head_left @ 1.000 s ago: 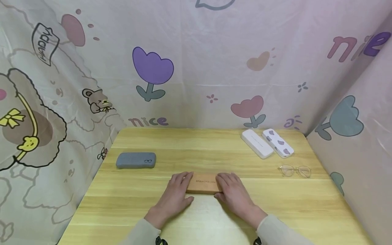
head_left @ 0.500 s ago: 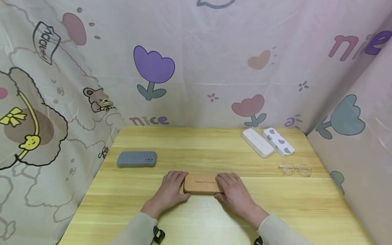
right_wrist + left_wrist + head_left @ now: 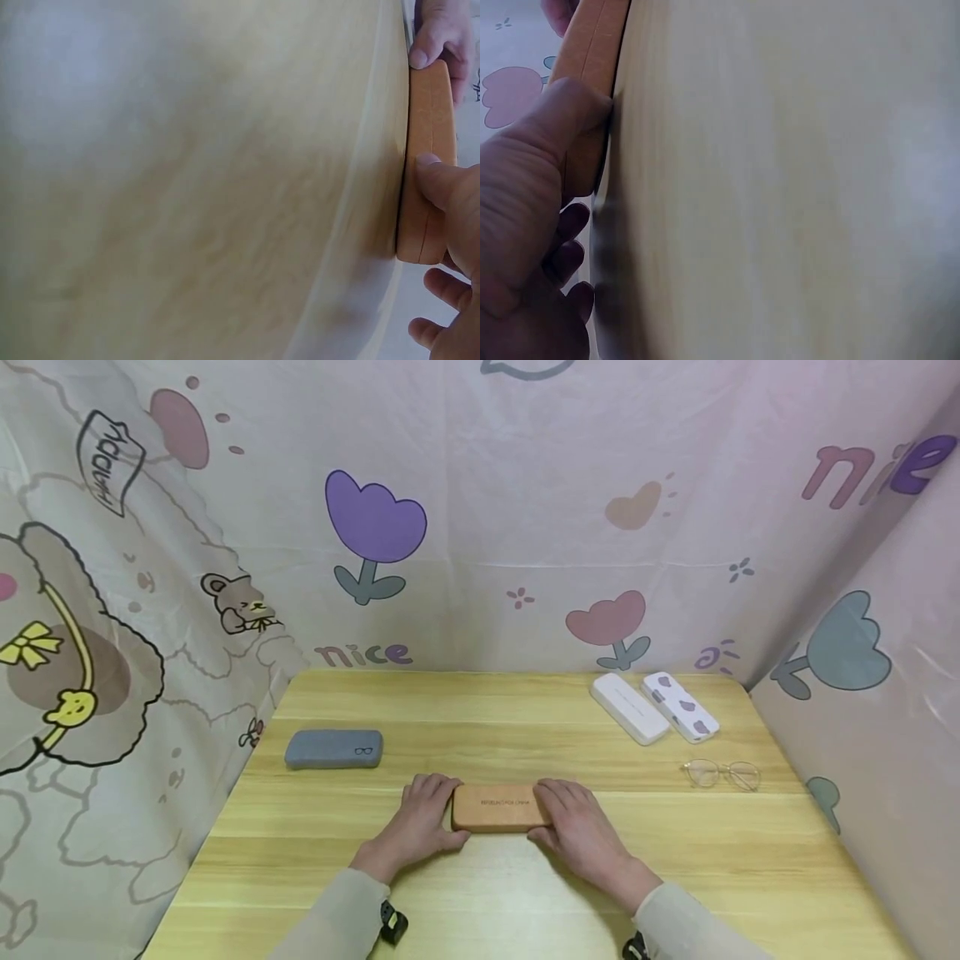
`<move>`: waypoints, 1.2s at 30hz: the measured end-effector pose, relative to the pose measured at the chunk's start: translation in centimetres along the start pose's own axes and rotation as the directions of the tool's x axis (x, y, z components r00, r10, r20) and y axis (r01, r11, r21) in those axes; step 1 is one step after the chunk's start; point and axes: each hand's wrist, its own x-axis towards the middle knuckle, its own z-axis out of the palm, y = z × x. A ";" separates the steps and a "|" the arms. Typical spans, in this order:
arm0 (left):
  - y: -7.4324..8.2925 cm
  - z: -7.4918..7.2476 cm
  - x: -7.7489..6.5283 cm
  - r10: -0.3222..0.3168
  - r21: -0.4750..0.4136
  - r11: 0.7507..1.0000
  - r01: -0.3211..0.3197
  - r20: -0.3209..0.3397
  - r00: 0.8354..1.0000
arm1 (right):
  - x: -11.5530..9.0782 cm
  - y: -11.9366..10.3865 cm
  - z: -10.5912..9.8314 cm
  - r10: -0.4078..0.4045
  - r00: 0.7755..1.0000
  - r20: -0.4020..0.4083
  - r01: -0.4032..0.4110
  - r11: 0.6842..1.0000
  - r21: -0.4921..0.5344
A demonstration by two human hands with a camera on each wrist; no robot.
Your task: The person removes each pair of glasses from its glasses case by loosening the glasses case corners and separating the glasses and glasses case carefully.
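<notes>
An orange-brown glasses case (image 3: 501,810) with small lettering on its lid lies closed on the table, long side facing me. My left hand (image 3: 420,818) holds its left end, thumb at the front edge and fingers at the back corner. At the other end, my right hand (image 3: 581,827) grips the case, fingers over the lid and thumb in front. In the left wrist view, the left thumb (image 3: 574,105) presses the case's (image 3: 592,52) front side. The right wrist view shows the right thumb (image 3: 435,176) against the same side of the case (image 3: 427,112). The fingertips behind it are partly hidden.
A grey-blue glasses case (image 3: 333,749) lies at the left of the wooden table (image 3: 480,893). At the back right are a white case (image 3: 630,708) and a white patterned case (image 3: 680,707). Thin-framed glasses (image 3: 722,774) rest nearer the right edge. Patterned curtains (image 3: 495,510) surround the table.
My left hand has shifted left, uncovering more of the case's left end. The right hand has slid slightly right, and the case has moved very little. Everything else stays in place.
</notes>
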 end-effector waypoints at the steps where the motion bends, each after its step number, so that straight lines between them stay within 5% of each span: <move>1: -0.1 0.0 0.0 0.008 0.001 1.000 -0.008 0.001 1.000 | 0.0 0.0 0.0 0.002 1.000 -0.003 -0.002 1.000 0.000; 12: 0.1 -0.8 1.1 0.089 0.099 0.991 -0.092 0.033 0.995 | 0.2 0.1 0.1 -0.009 1.000 -0.026 0.009 1.000 -0.004; 36: -0.2 -0.6 1.1 0.035 0.040 0.998 -0.038 0.065 0.997 | 1.0 0.1 0.0 0.018 1.000 -0.022 -0.018 1.000 -0.023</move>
